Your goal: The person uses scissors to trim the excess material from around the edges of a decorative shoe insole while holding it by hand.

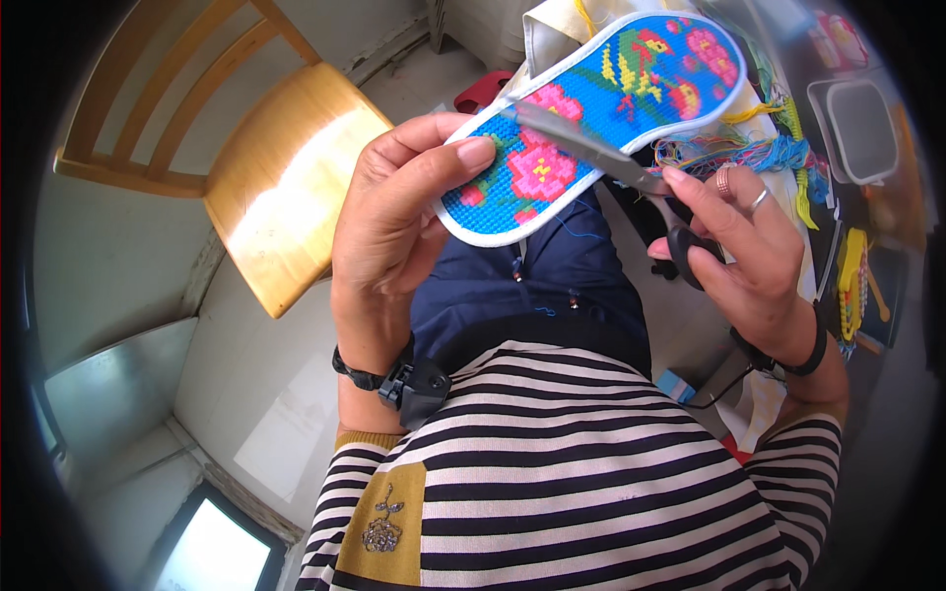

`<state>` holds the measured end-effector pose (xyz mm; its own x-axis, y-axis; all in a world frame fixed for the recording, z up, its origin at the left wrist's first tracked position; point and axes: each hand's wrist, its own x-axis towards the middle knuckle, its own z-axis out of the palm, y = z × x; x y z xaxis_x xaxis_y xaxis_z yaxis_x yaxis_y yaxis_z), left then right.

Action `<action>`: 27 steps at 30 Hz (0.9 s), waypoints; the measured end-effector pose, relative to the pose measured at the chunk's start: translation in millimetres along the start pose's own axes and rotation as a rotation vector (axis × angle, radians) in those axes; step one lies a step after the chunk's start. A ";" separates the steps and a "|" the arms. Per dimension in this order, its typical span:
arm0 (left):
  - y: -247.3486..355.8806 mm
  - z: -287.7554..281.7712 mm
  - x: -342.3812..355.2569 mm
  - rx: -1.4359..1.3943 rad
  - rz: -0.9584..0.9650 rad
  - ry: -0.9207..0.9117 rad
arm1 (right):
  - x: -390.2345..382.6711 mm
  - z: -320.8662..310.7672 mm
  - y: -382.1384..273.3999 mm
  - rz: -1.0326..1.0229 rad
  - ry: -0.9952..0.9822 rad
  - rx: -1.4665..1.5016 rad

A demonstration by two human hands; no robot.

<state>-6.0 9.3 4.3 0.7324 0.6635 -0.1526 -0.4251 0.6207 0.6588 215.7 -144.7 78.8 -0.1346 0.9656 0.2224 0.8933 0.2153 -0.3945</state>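
My left hand pinches the rounded lower end of an embroidered insole, thumb on its stitched face. The insole is blue with pink flowers, yellow and green figures and a white bound edge, and it slants up to the right. In my right hand is a pair of scissors with black handles, my fingers through the loops. Their blades lie across the insole's face, tips near the left edge close to my left thumb. Whether the blades touch the stitching, I cannot tell.
A wooden chair stands at the left. Tangled coloured thread lies on the table at the right, beside a clear plastic container. A yellow bundle sits farther down the right. A red item shows behind the insole.
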 end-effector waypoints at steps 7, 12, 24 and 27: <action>-4.9 -4.5 1.3 0.064 0.044 0.007 | 5.9 -14.9 3.6 -0.088 0.132 -0.073; -3.9 -2.1 1.5 0.114 0.075 0.021 | -4.7 -11.0 -1.2 -0.121 -0.005 -0.315; -8.1 -0.9 2.6 0.158 0.067 0.058 | -1.0 -9.8 -2.3 -0.209 -0.008 -0.373; -9.9 -1.0 2.2 0.190 0.084 0.076 | -1.1 -11.1 -2.8 -0.107 -0.022 -0.321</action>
<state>-0.8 5.0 -3.3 0.6535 0.7436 -0.1412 -0.3699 0.4766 0.7975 218.1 -148.0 89.6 -0.2410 0.9436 0.2268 0.9626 0.2623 -0.0683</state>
